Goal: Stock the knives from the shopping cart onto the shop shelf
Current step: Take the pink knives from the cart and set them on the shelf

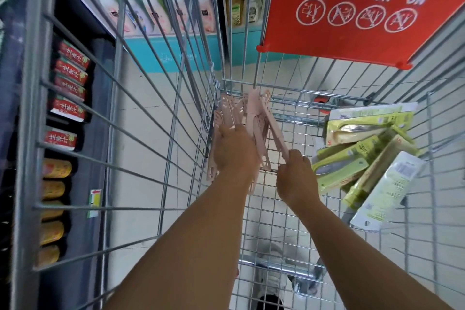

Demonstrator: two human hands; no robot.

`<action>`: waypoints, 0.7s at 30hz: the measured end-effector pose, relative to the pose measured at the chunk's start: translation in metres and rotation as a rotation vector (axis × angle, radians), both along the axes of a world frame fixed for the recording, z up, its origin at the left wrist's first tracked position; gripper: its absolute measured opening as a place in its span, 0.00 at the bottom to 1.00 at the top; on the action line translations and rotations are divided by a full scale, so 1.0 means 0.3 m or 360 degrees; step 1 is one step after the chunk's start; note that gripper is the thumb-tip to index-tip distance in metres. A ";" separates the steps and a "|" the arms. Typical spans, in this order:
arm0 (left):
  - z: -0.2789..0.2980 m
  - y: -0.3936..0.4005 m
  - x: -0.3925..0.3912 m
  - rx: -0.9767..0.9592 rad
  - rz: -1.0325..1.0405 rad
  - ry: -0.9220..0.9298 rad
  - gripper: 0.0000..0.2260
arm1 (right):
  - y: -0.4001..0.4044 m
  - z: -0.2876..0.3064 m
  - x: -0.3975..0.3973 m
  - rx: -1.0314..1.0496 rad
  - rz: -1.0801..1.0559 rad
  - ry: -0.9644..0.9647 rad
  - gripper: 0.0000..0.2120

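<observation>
Shopping cart (264,209), wire: green carded knives (362,158) heaped at right wall, untouched; shelf stocking not begun. Left hand (235,151) curled over pink plastic hangers (251,118); right hand (295,175), fingers pinching one hanger end. Next, likely: set hangers aside, reach right for a knife pack.

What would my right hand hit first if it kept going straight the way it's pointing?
Probably the pink plastic pieces: the right hand already pinches the end of one, pointing up along it toward the cart's far wire wall. Depth is unclear.
</observation>
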State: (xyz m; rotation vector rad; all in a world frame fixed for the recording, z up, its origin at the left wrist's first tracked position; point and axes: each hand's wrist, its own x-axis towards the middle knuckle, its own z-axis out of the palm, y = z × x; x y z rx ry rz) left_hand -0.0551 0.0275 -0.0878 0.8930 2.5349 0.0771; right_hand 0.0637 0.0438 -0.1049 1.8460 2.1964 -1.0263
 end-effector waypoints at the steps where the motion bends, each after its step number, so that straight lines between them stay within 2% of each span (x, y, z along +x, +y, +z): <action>1: -0.002 0.002 0.000 -0.0001 0.0038 -0.0024 0.16 | -0.002 0.001 0.005 0.0008 0.0005 0.0003 0.11; 8: 0.016 -0.040 0.025 0.0088 0.0201 -0.0177 0.14 | -0.020 0.013 0.029 -0.0048 -0.0035 0.0083 0.09; 12: 0.060 -0.098 0.068 0.0261 0.0378 -0.0430 0.16 | -0.051 0.034 0.051 -0.0173 -0.0037 0.0082 0.07; 15: 0.073 -0.157 0.109 0.0274 0.0338 -0.0478 0.13 | -0.084 0.063 0.075 -0.0234 -0.0024 0.0136 0.08; 18: 0.099 -0.202 0.146 0.0315 0.0459 -0.0530 0.09 | -0.113 0.106 0.103 -0.0276 -0.0037 0.0223 0.09; 21: 0.165 -0.234 0.189 0.0342 0.0598 -0.0650 0.14 | -0.129 0.159 0.128 -0.0252 -0.0063 0.0234 0.11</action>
